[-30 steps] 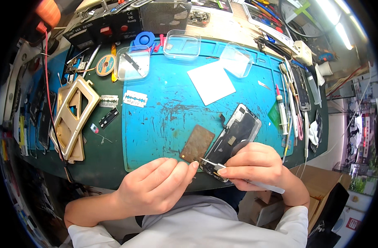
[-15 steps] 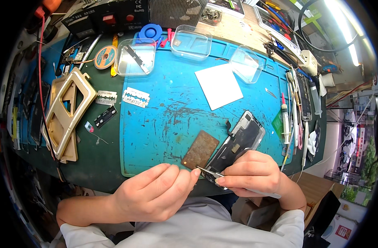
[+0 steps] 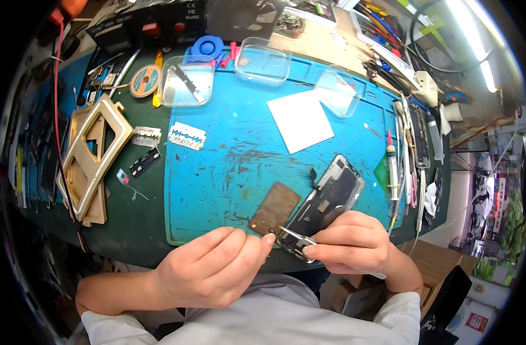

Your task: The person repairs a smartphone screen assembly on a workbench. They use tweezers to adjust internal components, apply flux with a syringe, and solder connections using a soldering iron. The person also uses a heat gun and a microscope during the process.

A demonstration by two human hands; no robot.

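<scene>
Silver tweezers point(image 3: 297, 234) are pinched in my right hand point(image 3: 355, 242), their tips pointing left toward my other fingertips. My left hand point(image 3: 214, 267) is closed, thumb and forefinger pressed together; anything between them is too small to make out. Just beyond lies a brown flat rectangular plate point(image 3: 275, 208) with a small hole near one corner. Beside it, partly under my right hand, rests a phone screen assembly point(image 3: 326, 201), dark back upward, with a flex cable sticking out at its upper left. The tweezer tips are over its near end, close to the plate.
A blue work mat point(image 3: 217, 190) carries a white square pad point(image 3: 300, 121), clear plastic boxes point(image 3: 263, 60) and a razor blade point(image 3: 186, 136). Gold-coloured frame-shaped holders point(image 3: 96, 158) stand left, near a wire spool point(image 3: 145, 80). Syringes point(image 3: 392, 167) and slim tools lie right.
The tweezer tips have drawn slightly away from my left fingertips. Both hands otherwise keep nearly the same place, and the whole view has shifted a little.
</scene>
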